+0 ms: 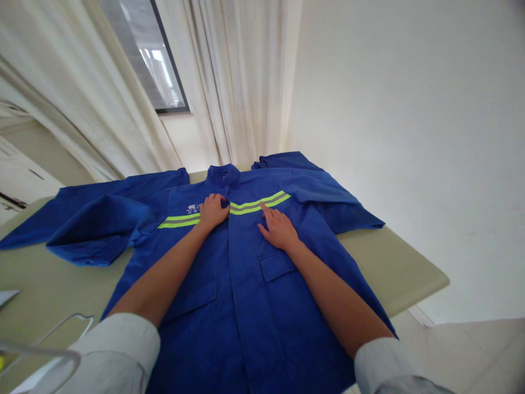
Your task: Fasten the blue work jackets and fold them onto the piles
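On a pale green table (pixel 389 262), a blue work jacket (pixel 246 284) lies flat, with its front facing up. Its collar (pixel 223 176) points away from the person and toward the far end of the table. Its long side runs from the person to that far end. Both arms of the jacket stick out to the sides and are folded over in soft bumps. The left sleeve (pixel 94 230) lies on the left of the view, and the right sleeve (pixel 328 191) lies on the right.

A shiny yellow-green stripe (pixel 258 203) with a gray middle goes across the chest. Small white writing (pixel 192 210) sits just above the stripe, but it is too small and blurry to read.

The left hand (pixel 213 212) is on the jacket's middle edge, just below the collar. Its fingers seem to curl in and may be pinching the cloth, but that is hard to see from here. The right hand (pixel 279 230) is open and spread flat on the chest, just above a pocket flap (pixel 276 266). Thin wire (pixel 69 328) lies on the table at the lower left. White curtains (pixel 233 71) hang behind the table, beside a window (pixel 158 60).
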Demonstrator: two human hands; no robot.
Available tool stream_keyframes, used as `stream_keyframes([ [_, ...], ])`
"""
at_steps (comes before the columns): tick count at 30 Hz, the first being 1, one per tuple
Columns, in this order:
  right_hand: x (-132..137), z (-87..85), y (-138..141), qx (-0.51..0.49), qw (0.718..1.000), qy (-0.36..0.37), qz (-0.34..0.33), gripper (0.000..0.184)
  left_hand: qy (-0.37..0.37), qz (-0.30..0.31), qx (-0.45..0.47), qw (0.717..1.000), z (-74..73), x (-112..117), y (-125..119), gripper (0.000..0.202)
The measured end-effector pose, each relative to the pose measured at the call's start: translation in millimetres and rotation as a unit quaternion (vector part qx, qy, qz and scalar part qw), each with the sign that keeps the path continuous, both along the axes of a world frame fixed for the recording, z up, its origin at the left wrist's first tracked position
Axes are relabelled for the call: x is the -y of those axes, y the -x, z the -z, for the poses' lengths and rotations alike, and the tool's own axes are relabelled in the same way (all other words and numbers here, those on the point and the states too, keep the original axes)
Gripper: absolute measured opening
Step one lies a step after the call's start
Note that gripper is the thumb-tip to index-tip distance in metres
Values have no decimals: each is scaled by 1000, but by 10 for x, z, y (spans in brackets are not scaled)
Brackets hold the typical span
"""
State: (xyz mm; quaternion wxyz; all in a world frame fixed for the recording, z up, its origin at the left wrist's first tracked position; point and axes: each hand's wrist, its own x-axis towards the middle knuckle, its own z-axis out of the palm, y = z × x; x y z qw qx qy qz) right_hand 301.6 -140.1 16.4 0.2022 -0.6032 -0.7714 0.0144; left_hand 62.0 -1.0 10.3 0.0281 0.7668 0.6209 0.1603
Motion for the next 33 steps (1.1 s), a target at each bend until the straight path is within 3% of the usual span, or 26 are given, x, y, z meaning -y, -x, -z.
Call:
stream_keyframes([
  [3,2,-3,-1,-2,1000,-1,1,74,-20,5,8,1000,29,149,-74,35],
  [6,-2,8,-12,-11,1000,-4,-6,72,-27,63,14,998,44,208,-86,46],
  [16,-12,51,-18,-9,1000,-25,-2,67,5,159,16,987,117,121,-69,66],
  [20,-12,43,-8,-4,1000,-27,2,65,-46,155,36,986,59,173,-65,70],
  [25,-12,29,6,-6,999,-32,7,62,-29,242,54,968,-57,253,-98,69],
  [28,-11,29,18,-16,999,-32,15,62,5,184,78,980,-111,336,-128,81],
  [31,-16,41,1,-22,999,-37,18,59,8,108,53,993,-113,542,-116,55],
  [33,-14,37,-20,-19,999,-47,17,57,12,88,43,995,-75,745,-75,38],
])
